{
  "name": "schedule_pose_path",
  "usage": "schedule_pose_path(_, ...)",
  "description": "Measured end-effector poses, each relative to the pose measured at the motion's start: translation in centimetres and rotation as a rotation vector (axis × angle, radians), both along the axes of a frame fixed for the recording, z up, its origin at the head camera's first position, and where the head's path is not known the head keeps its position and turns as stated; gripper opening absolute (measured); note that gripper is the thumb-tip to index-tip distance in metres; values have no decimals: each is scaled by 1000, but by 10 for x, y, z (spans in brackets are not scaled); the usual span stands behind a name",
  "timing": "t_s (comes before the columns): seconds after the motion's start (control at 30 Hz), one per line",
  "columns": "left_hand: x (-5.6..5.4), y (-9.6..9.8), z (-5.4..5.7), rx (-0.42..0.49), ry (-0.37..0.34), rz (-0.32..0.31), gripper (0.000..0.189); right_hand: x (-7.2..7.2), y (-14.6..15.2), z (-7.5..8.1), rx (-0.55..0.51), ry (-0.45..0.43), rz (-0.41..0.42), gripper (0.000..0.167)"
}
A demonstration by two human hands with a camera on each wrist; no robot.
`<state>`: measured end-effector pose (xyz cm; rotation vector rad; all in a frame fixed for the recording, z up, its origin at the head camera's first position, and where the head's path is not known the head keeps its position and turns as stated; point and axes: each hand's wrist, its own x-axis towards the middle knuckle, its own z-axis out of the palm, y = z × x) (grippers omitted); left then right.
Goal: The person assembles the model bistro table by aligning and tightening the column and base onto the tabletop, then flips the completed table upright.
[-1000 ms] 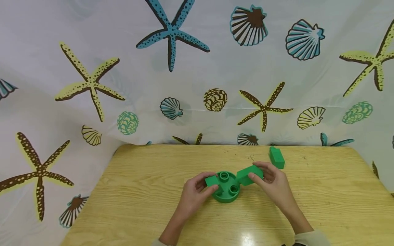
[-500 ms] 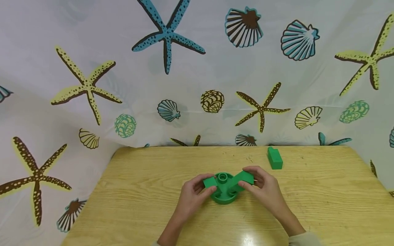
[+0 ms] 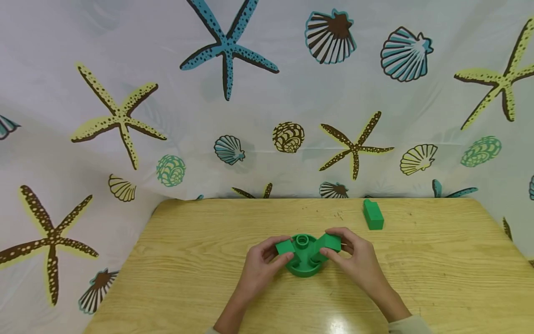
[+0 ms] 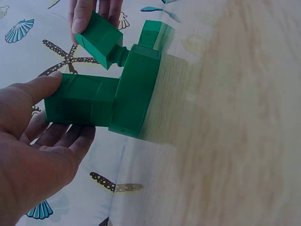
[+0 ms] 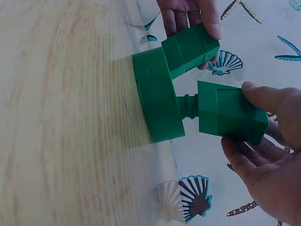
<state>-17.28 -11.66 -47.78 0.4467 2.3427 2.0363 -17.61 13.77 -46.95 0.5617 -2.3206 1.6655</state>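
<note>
Pinching the left block (image 3: 285, 248) with the left hand (image 3: 263, 262), near its top, with thumb and fingers on opposite sides. Standing upright at the left of the base (image 3: 303, 273), long axis vertical; cannot tell how deeply seated, with the lower end hidden.

Next, flat on the table (image 3: 187, 250), roughly midway between the far corners and short of the far edge: the base, round, with socket side up.

Above its right part, leaning outward to the right: the right block (image 3: 331, 241), with threaded neck (image 5: 189, 106) pointing down and leftward at the base. Grasped by its upper end in the right hand (image 3: 359, 255).

Probably light, stiff, a little slick, hardly fragile; best taken by opposite flat faces, clear of the neck.

Farther right, near the far edge: the spare block (image 3: 375, 215), on its side, neck toward that edge.
</note>
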Motion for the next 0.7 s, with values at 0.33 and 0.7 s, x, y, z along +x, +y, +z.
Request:
schedule_pose_path(0.33, 0, 0, 0, 13, -4, 1, 44, 0, 2, 0, -22, -6, 67, 39)
schedule_pose_path(0.7, 1, 2, 0, 16, -6, 10, 44, 2, -6, -5, -9, -29, 88, 41)
